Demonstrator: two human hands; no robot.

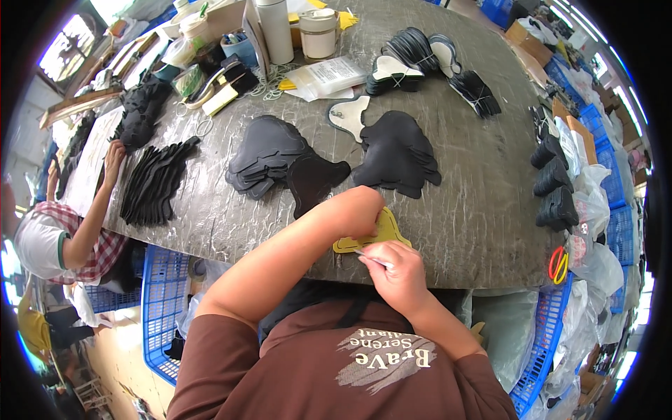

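Observation:
A yellow template point(389, 228) with a dark line along its border lies near the table's front edge, in front of me. My left hand point(362, 211) rests bent over its left part; most of those fingers are hidden behind the back of the hand. Pinched in my right hand point(399, 271) is a slim, pale pen-like tool point(372, 258), its tip at the template's near edge. Just beyond my left hand lies a single black cut piece point(313, 180). Behind it are two piles of similar black pieces, a left pile point(266, 150) and a right pile point(395, 154).
Tied black bundles point(409, 59) and a pale-faced piece point(350, 115) lie farther back. Cups, a bottle point(274, 31) and packets crowd the back left. Red-and-yellow scissors point(558, 264) are at the right edge. A co-worker's hand point(114, 161) is near black strips point(157, 180). Blue crates point(164, 308) flank me.

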